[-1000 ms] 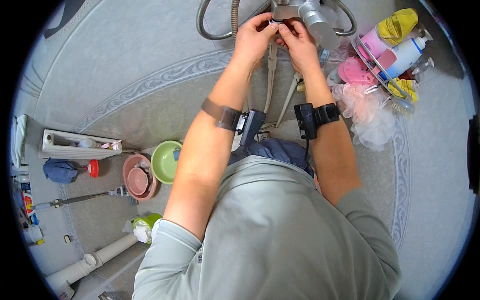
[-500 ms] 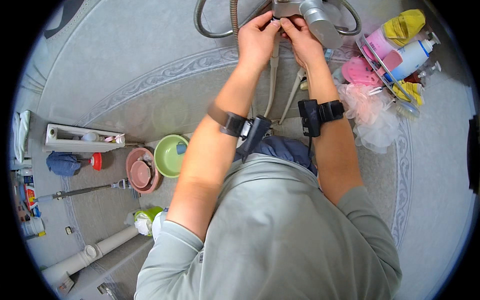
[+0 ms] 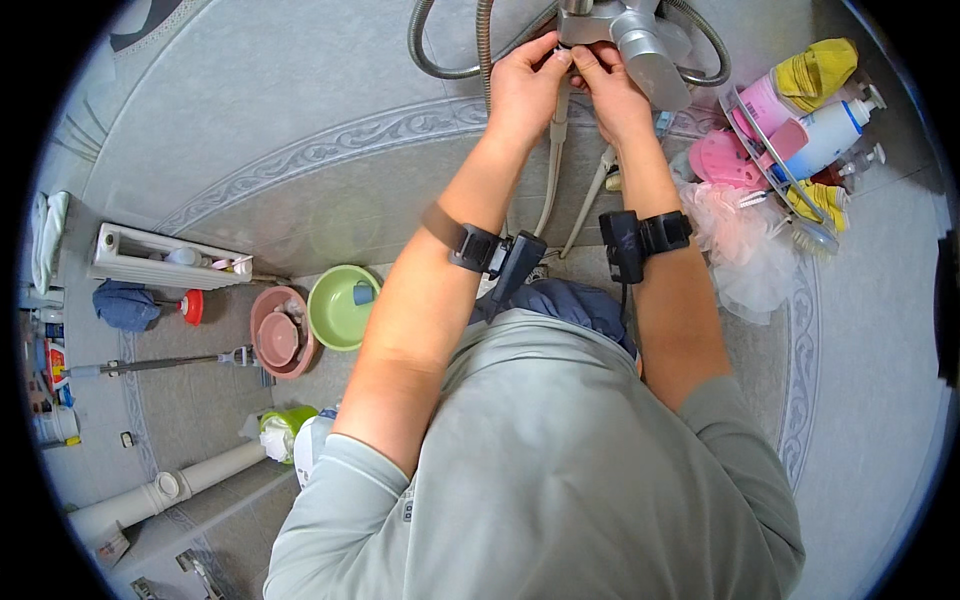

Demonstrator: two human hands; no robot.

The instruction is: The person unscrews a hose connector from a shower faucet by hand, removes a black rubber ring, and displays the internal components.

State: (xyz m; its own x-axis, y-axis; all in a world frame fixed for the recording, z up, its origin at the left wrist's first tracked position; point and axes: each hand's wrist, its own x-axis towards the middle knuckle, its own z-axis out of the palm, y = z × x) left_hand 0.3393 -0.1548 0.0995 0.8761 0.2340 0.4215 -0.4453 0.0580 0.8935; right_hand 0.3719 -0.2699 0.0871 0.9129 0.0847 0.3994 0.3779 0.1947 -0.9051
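Observation:
A chrome shower mixer is fixed to the tiled wall at the top. Just under its left part, my left hand and my right hand meet at the upper end of a pale hose. Thumbs and fingers are pinched together around that end from both sides; the joint itself is mostly hidden by the fingertips. Below my hands the hose runs down the wall toward the floor. A second pale pipe slants down beside it, near my right wrist.
Metal shower hoses loop by the mixer. At right, a wire rack carries bottles and yellow cloths, with a pink bath puff hanging below. On the left floor stand a green basin, a pink basin and a green bin.
The whole view has shifted slightly, with the mixer and my hands sitting a little lower and farther right. My hands stay at the hose's upper end, with only slight finger movement.

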